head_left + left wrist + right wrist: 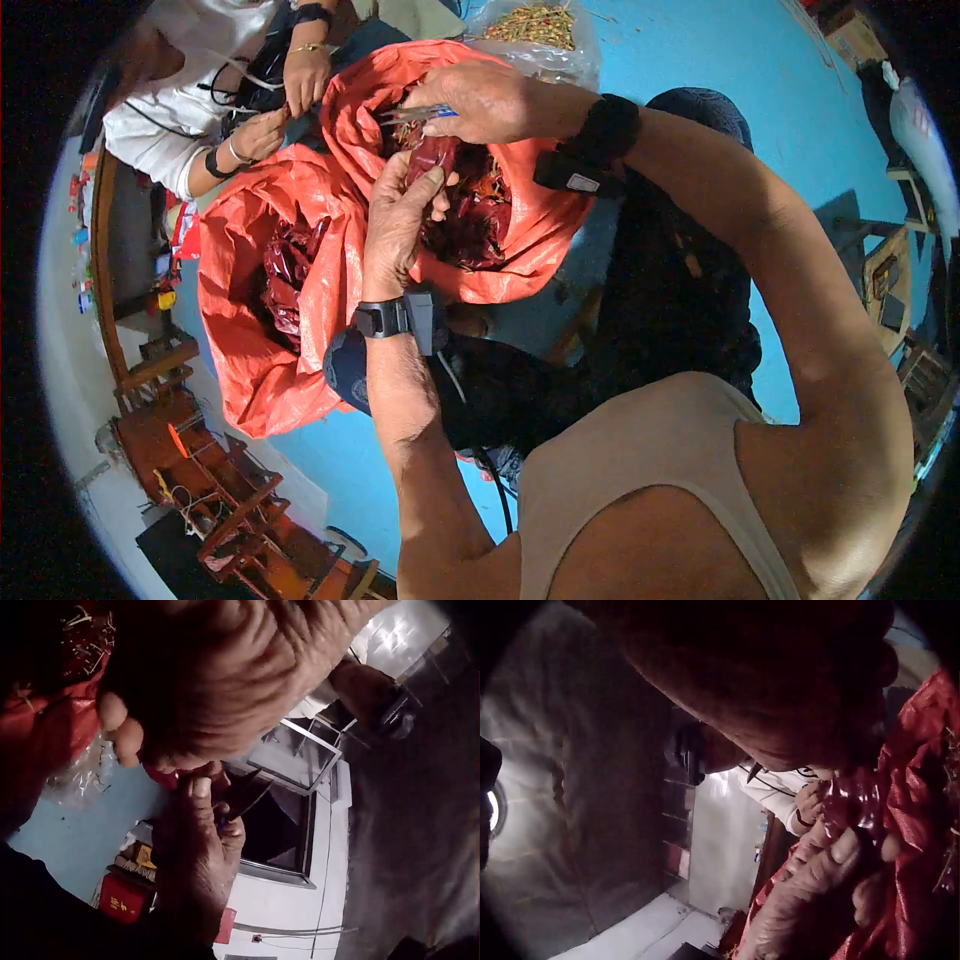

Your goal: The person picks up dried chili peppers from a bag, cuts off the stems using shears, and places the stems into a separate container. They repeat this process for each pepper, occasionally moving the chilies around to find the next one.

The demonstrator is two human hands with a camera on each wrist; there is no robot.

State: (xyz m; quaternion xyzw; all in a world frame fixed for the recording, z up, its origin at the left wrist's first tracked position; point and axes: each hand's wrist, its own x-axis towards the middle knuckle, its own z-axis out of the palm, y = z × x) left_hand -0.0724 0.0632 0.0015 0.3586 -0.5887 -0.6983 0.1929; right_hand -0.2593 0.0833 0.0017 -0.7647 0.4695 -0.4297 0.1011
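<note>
In the head view the left hand (395, 225) pinches a glossy dark red pepper (432, 158) over an open red woven sack (545, 255). Just above it the right hand (485, 103) grips scissors (418, 114), their blades pointing left. More dark red peppers (478, 230) lie inside that sack. From the right wrist the pepper (855, 801) shows between the fingers of the left hand (810, 889). The left wrist view has the right hand (199, 862) close beside the left hand (240, 682); the pepper is mostly hidden there.
A second red sack (235, 330) with dark red peppers stands at the left. Another person's hands (262, 135) are beside the sacks. A clear plastic bag (575, 65) of small stems sits on the blue floor at the top. Wooden furniture (190, 450) stands lower left.
</note>
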